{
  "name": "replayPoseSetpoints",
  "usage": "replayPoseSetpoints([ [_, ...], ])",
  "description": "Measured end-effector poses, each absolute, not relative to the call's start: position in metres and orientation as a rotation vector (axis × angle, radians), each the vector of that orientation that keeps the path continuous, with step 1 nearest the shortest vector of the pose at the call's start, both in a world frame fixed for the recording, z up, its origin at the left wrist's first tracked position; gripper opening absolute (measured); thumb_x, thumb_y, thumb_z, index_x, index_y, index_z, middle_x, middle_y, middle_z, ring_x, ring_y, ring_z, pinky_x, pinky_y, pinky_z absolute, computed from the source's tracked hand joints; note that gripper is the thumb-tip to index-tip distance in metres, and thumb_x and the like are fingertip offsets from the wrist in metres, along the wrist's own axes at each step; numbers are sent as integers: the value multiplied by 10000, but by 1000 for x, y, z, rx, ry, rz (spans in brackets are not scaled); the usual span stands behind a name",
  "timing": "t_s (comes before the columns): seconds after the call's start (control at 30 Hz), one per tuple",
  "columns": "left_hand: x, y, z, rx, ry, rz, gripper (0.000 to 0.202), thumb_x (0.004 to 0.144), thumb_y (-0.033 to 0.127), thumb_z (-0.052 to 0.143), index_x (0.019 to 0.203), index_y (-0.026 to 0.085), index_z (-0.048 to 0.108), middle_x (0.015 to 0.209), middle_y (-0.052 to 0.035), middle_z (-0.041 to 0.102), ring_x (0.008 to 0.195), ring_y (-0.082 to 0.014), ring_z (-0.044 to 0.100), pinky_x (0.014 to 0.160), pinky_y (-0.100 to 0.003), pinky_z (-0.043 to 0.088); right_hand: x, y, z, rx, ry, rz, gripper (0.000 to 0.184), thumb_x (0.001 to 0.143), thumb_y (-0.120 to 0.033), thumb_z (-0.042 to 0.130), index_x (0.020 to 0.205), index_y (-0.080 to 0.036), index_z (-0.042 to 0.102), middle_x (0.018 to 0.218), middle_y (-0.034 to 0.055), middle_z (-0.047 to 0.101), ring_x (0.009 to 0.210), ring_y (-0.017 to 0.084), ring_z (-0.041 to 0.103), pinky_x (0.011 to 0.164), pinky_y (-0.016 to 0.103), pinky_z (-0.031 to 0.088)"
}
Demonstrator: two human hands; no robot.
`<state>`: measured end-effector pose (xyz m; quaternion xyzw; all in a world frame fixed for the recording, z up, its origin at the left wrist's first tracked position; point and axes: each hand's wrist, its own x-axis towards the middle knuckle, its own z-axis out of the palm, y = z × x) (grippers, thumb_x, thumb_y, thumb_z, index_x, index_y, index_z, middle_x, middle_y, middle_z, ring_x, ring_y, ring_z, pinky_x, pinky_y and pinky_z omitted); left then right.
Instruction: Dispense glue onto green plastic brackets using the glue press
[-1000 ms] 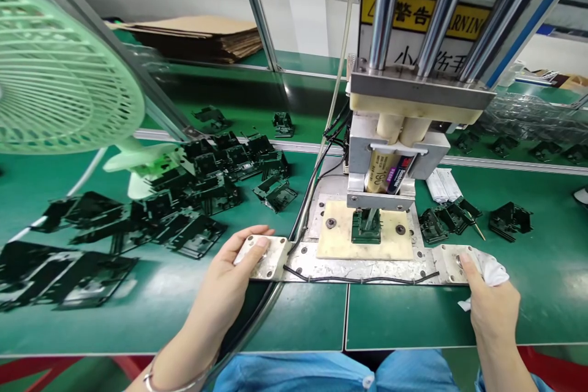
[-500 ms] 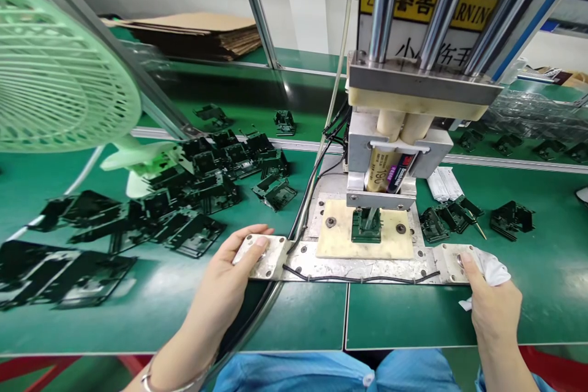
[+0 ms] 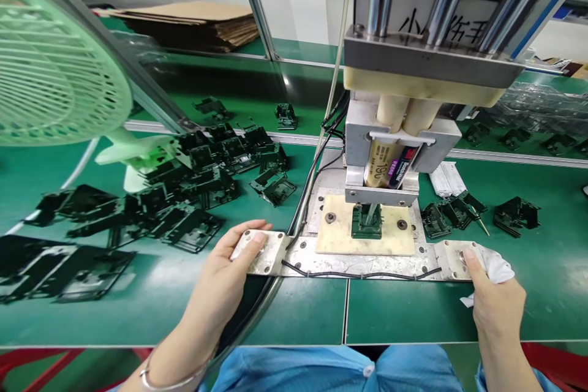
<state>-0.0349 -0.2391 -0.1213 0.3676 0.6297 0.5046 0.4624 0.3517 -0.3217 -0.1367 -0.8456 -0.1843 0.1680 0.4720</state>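
Observation:
My left hand (image 3: 225,278) rests on the left wing of a metal base plate (image 3: 358,266), thumb pressing a round button there, fingers spread round the plate's edge. My right hand (image 3: 493,303) holds a crumpled white cloth (image 3: 498,269) while its thumb presses the button on the right wing. Between them a press head (image 3: 395,153) carrying two adhesive cartridges stands over a small green part (image 3: 366,223) seated on a cream fixture block (image 3: 365,233).
A pile of black plastic parts (image 3: 184,196) covers the green mat on the left. More black parts (image 3: 514,215) lie to the right. A pale green fan (image 3: 50,67) stands at the left. Flat cardboard (image 3: 193,21) is stacked at the back.
The view has tilted down slightly, so the machine sits higher in frame. Both hands stay on the plate's buttons. The press head still stands over the green part.

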Motion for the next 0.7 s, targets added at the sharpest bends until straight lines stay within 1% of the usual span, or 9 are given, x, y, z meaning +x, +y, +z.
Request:
replayPoseSetpoints([
  [0.1, -35, -243, -110, 1030, 1630, 1100, 651, 726, 670, 736, 1163, 197, 639, 1227, -121, 689, 913, -281, 684, 721, -330, 578, 352, -323, -139, -2058, -440, 419, 693, 624, -612, 840, 1092, -111, 738, 1032, 126, 744, 848, 305, 694, 595, 327, 540],
  [0.17, -35, -246, -97, 1239, 1777, 934, 610, 813, 668, 636, 1196, 193, 632, 1252, -116, 678, 1045, -336, 665, 861, -419, 576, 352, -323, -140, -2063, -426, 410, 688, 615, -614, 851, 1069, -109, 742, 1026, 126, 744, 861, 306, 693, 602, 326, 543],
  [0.23, -30, -246, -81, 1567, 1918, 855, 525, 866, 604, 588, 1181, 188, 646, 1300, -116, 646, 1209, -369, 595, 1040, -496, 502, 352, -324, -140, -2054, -421, 409, 688, 604, -615, 863, 1059, -111, 746, 1026, 123, 743, 867, 303, 693, 608, 322, 544],
  [0.3, -19, -242, -68, 1893, 1885, 882, 499, 863, 552, 603, 1205, 191, 636, 1368, -114, 600, 1320, -360, 523, 1146, -508, 423, 352, -325, -140, -2041, -425, 421, 711, 603, -624, 868, 1081, -112, 745, 1020, 121, 744, 841, 296, 694, 597, 323, 546],
  [0.37, -2, -232, -57, 2055, 1665, 811, 632, 828, 550, 659, 1342, 200, 549, 1441, -111, 550, 1368, -340, 489, 1178, -497, 399, 351, -325, -138, -2040, -415, 427, 747, 598, -638, 869, 1110, -109, 739, 1008, 122, 744, 807, 292, 692, 567, 324, 542],
  [0.43, 20, -217, -51, 2050, 1431, 640, 894, 738, 559, 762, 1475, 199, 403, 1501, -126, 496, 1395, -345, 463, 1187, -499, 390, 350, -324, -137, -2056, -389, 425, 766, 578, -646, 873, 1108, -109, 740, 1006, 123, 745, 789, 291, 691, 538, 321, 534],
  [0.5, 41, -200, -49, 1987, 1284, 499, 1061, 649, 530, 845, 1511, 186, 332, 1516, -154, 471, 1390, -366, 463, 1176, -515, 393, 350, -323, -136, -2056, -374, 425, 780, 558, -658, 872, 1094, -107, 744, 1015, 125, 745, 786, 294, 693, 524, 319, 530],
  [0.6, 62, -180, -54, 1895, 1156, 439, 835, 667, 478, 840, 1361, 166, 496, 1346, -168, 602, 1240, -365, 580, 1086, -525, 461, 348, -323, -135, -2035, -400, 423, 764, 556, -666, 863, 1062, -104, 752, 1012, 130, 746, 825, 310, 699, 545, 319, 538],
  [0.7, 68, -172, -59, 1723, 995, 501, 598, 713, 434, 816, 1191, 165, 578, 1186, -126, 664, 1116, -298, 630, 1046, -480, 479, 348, -323, -136, -2009, -445, 408, 724, 576, -647, 864, 1036, -98, 756, 998, 139, 748, 872, 329, 701, 580, 325, 546],
])
